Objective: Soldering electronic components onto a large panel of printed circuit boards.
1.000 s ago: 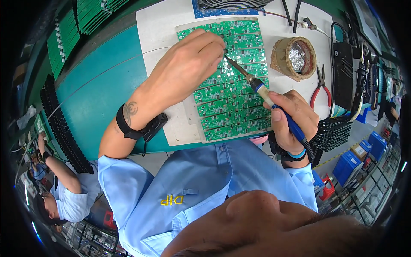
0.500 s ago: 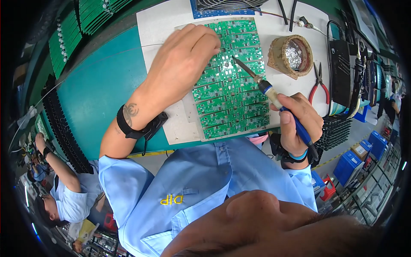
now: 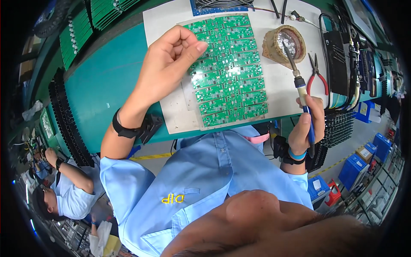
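My right hand (image 3: 307,126) grips a soldering iron (image 3: 301,85) with a blue and cream handle. The iron's dark tip reaches over the mouth of a round tan pot (image 3: 268,45) lined with crumpled silvery material. A panel of green circuit boards (image 3: 231,92) lies flat on a white sheet, its rows of small boards side by side. Over the panel's upper left edge is my left hand (image 3: 169,64), fingers curled and thumb against the index finger. Whatever may be between those fingertips is too small or hidden to tell.
Red-handled pliers (image 3: 317,79) lie right of the pot, beside a black equipment box (image 3: 338,70). A fan (image 3: 222,4) stands at the far edge. Green boards (image 3: 77,40) are stacked at the far left, behind a black slotted rack (image 3: 70,118). Another person (image 3: 77,188) works at the left.
The soldering iron has moved right, from above the circuit board panel to the pot. My left hand has drawn back a little to the left and turned, showing its curled fingers.
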A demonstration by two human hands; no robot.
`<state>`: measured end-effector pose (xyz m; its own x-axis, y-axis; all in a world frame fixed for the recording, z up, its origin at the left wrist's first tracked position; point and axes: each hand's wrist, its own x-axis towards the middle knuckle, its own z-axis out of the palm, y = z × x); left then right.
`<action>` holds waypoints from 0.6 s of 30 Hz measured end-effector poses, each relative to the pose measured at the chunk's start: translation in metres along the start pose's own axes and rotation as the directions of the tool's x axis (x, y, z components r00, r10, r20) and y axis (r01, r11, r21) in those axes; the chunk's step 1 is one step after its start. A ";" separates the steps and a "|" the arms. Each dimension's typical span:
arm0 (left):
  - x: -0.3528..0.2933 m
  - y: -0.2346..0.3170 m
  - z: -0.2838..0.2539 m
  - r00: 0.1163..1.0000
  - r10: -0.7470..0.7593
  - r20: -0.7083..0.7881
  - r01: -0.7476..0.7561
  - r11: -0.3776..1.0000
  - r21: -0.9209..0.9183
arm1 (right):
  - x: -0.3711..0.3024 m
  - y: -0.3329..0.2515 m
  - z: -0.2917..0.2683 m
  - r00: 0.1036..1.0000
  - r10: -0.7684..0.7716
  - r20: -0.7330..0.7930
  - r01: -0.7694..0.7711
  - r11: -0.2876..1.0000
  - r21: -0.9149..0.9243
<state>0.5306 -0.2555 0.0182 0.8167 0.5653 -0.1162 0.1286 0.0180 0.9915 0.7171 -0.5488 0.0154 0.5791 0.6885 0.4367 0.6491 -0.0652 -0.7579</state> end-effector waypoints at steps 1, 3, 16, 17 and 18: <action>-0.001 0.001 0.002 1.000 0.022 -0.005 -0.022 0.998 0.063 | 0.005 -0.001 0.003 0.999 -0.036 -0.007 0.036 0.998 0.057; 0.001 0.003 0.003 0.999 0.043 -0.010 -0.041 0.991 0.123 | 0.014 -0.007 0.005 0.997 -0.071 -0.013 0.072 0.991 0.114; 0.030 0.004 -0.004 0.818 0.492 0.298 -0.519 0.408 0.751 | 0.055 -0.023 0.029 0.953 -0.034 0.300 -0.012 0.989 0.149; 0.031 0.003 -0.004 0.822 0.498 0.276 -0.511 0.434 0.742 | 0.055 -0.023 0.030 0.954 -0.026 0.299 -0.020 0.988 0.150; 0.031 0.002 -0.004 0.827 0.503 0.252 -0.502 0.458 0.733 | 0.056 -0.023 0.032 0.955 -0.020 0.297 -0.027 0.988 0.153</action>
<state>0.5542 -0.2349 0.0172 0.8817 0.2684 0.3881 0.0612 -0.8806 0.4699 0.7190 -0.4861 0.0418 0.3932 0.8732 0.2878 0.5498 0.0276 -0.8348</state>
